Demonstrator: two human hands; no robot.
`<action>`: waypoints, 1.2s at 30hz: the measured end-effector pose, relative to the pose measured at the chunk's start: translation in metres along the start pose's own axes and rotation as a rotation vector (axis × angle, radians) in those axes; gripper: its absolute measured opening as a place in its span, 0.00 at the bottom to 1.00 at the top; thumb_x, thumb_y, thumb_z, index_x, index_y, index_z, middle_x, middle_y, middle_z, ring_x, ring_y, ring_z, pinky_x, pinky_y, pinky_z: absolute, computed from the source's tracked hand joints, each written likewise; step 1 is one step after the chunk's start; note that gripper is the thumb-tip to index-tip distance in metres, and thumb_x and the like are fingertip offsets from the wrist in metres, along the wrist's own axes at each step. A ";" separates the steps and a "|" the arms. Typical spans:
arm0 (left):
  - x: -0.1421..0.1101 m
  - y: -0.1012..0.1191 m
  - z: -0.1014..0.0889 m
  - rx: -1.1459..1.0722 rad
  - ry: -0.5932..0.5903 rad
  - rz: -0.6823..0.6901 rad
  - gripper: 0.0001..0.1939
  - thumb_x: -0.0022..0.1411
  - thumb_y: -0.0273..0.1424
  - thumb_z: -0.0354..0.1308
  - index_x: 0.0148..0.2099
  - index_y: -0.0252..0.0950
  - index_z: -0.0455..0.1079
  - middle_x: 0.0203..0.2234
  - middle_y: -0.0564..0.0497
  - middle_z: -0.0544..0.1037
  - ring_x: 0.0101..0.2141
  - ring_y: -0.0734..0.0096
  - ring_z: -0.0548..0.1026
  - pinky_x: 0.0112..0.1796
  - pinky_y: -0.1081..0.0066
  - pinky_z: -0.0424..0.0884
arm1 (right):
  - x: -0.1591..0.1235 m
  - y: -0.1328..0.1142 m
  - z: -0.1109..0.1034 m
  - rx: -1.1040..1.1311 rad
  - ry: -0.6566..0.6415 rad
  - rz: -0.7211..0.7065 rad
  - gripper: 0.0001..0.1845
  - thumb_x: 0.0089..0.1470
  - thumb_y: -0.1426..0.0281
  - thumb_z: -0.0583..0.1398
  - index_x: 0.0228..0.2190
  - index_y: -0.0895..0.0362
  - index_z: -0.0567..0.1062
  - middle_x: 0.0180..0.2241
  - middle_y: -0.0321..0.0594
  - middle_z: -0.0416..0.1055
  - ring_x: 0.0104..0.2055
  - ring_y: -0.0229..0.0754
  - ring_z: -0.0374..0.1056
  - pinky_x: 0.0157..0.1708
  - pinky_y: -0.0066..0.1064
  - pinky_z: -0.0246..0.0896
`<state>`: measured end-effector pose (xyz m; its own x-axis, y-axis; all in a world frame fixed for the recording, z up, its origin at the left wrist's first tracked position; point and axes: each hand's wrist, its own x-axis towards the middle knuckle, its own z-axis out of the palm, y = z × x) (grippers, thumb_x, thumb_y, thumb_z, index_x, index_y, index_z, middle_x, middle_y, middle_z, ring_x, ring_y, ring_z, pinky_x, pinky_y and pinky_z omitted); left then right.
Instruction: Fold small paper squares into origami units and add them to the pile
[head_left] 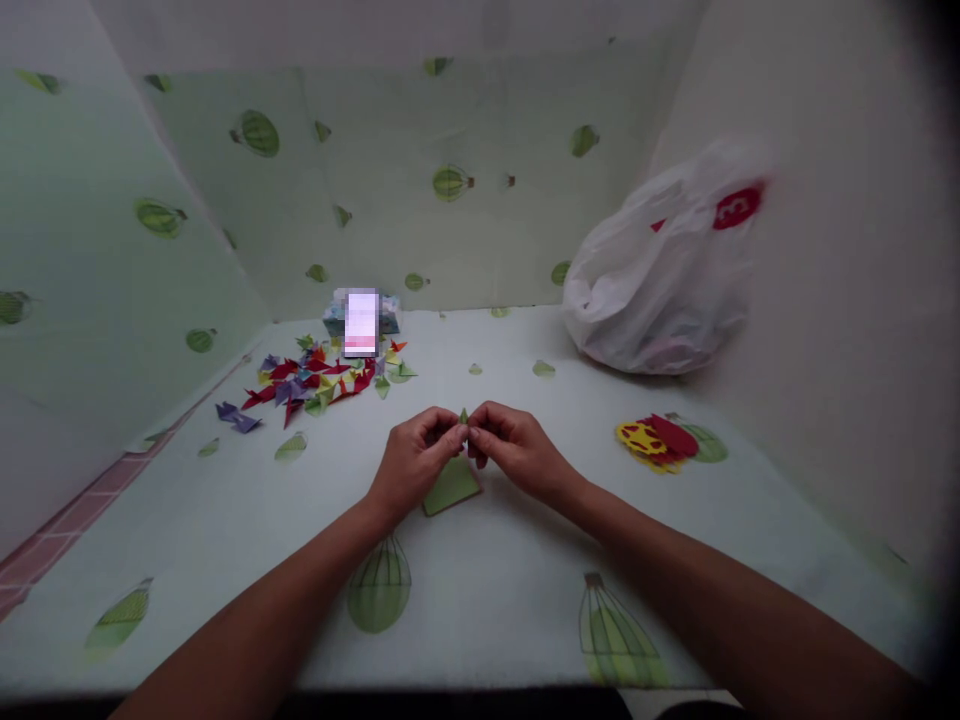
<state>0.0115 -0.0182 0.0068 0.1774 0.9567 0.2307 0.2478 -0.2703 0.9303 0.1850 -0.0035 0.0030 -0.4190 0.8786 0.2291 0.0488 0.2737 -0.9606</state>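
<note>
While hands [420, 455] [517, 450] pinch paper [463, 415], printed balloons [450, 183] cover table [487, 600] and wall [382, 130]

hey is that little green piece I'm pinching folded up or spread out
Folded, it seems: the green piece shows only a narrow pointed tip between the left hand and right hand, which hide the rest.

Behind the green paper [452, 488], wide passage between folded papers [319, 367] at left and plastic bag [660, 285] at right; further right, blocked by cut-outs [667, 438]; at its far edge, by left hand [420, 455] and right hand [514, 447].
</note>
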 end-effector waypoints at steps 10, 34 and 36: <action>0.001 0.000 0.000 -0.048 0.016 -0.031 0.10 0.62 0.37 0.60 0.34 0.34 0.73 0.25 0.52 0.75 0.28 0.71 0.73 0.33 0.71 0.68 | 0.003 0.006 -0.001 0.043 -0.027 0.019 0.11 0.53 0.65 0.64 0.28 0.56 0.68 0.25 0.34 0.70 0.24 0.34 0.66 0.26 0.28 0.62; 0.001 0.002 0.001 -0.092 0.011 -0.080 0.09 0.60 0.35 0.59 0.34 0.34 0.73 0.26 0.51 0.76 0.29 0.70 0.74 0.34 0.70 0.70 | 0.002 0.005 -0.003 0.021 -0.038 0.000 0.08 0.56 0.66 0.60 0.28 0.56 0.68 0.25 0.34 0.70 0.25 0.35 0.67 0.27 0.29 0.62; 0.000 0.004 0.001 -0.055 0.020 -0.061 0.08 0.60 0.33 0.57 0.34 0.34 0.72 0.26 0.51 0.76 0.29 0.71 0.74 0.33 0.70 0.69 | 0.001 0.004 -0.001 -0.035 -0.010 -0.006 0.07 0.56 0.68 0.59 0.28 0.56 0.68 0.24 0.34 0.70 0.25 0.35 0.67 0.27 0.29 0.61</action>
<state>0.0137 -0.0193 0.0101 0.1449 0.9732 0.1783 0.2046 -0.2058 0.9570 0.1857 -0.0014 -0.0010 -0.4288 0.8728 0.2332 0.0780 0.2930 -0.9529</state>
